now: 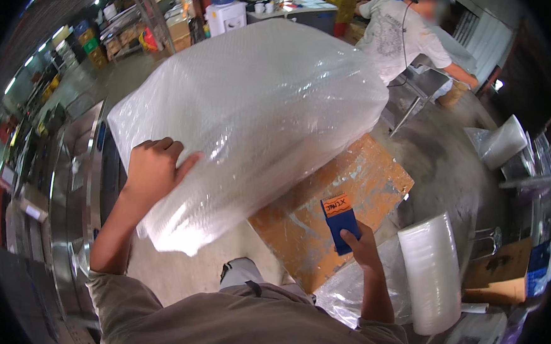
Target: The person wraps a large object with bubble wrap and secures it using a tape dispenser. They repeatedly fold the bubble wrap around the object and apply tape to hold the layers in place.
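Observation:
A large bulky bundle in clear bubble wrap [253, 116] fills the middle of the head view, resting on a worn orange-brown board [304, 233]. At the bundle's left side, my left hand [153, 170] grips the wrap, fingers curled and thumb stretched across its surface. My right hand [363, 245] is closed around a flat blue rectangular thing [339, 225] with an orange label at its top end, held above the board. What that blue thing is, I cannot make out. What lies inside the wrap is hidden too.
Rolls of bubble wrap stand at the right, one upright [430, 276] beside my right forearm. A cardboard box [499, 272] lies beyond it. Metal counters [69, 203] run along the left. A co-worker [396, 35] bends over at the far right, near a metal-legged stand [413, 107].

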A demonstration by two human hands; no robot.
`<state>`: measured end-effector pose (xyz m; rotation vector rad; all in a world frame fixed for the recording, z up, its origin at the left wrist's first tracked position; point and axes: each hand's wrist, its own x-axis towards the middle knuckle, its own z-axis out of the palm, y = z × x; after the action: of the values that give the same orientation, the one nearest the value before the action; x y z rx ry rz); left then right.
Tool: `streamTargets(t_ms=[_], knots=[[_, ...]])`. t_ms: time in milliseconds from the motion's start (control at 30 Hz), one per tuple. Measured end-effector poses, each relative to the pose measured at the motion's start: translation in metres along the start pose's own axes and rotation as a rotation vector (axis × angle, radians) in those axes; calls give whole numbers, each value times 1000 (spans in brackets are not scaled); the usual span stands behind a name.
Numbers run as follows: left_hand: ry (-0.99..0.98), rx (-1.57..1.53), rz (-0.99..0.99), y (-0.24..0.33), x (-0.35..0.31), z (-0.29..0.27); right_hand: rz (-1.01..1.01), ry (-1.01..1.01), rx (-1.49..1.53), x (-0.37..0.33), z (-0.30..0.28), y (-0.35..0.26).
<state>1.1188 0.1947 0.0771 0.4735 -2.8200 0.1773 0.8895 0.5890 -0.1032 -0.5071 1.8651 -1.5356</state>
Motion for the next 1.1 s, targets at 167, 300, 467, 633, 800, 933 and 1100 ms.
streamTargets(t_ms=[167,300,467,633,800,933,1100], knots=[[-138,-1261,200,52,76,-9,-513,-62,-245,9,56,-105],[-452,-1661,294,38,96,16,-578,-36,-466,20,99,-167],[-478,-1452,293,-11,126,16,-524,-1,-455,45,140,-204],[-485,-1664,193,-41,160,27,-314,19,-452,56,161,-237],[-595,-1884,61,-54,166,45,-302,6,-460,72,172,-253],[-333,-1608,217,-77,177,50,-348,-49,-412,80,169,-262],[219,-1080,-83,-177,253,67,99,-12,-321,84,144,-277]])
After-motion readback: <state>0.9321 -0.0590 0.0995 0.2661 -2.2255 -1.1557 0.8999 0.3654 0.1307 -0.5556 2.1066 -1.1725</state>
